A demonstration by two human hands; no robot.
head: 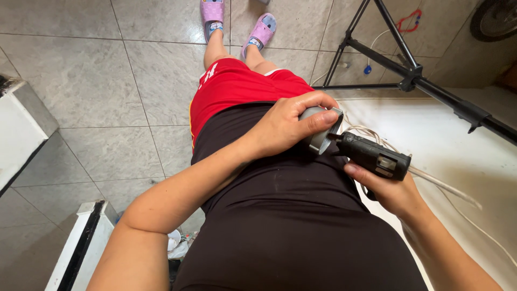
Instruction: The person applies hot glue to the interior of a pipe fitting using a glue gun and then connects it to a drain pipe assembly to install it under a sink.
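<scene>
My left hand [288,125] is closed around a small grey cylindrical part [319,129], held in front of my dark shirt. My right hand [389,189] grips a black glue gun [371,155] from below, with a pale glue stick poking out of its back end. The gun's nozzle points left and touches the grey part. Most of the grey part is hidden under my left fingers.
A white table top [458,145] lies to the right, with a thin cord [474,226] running across it. A black tripod [409,70] stands beyond it. Grey floor tiles [102,86] spread to the left, with white box edges [21,124] at the left border.
</scene>
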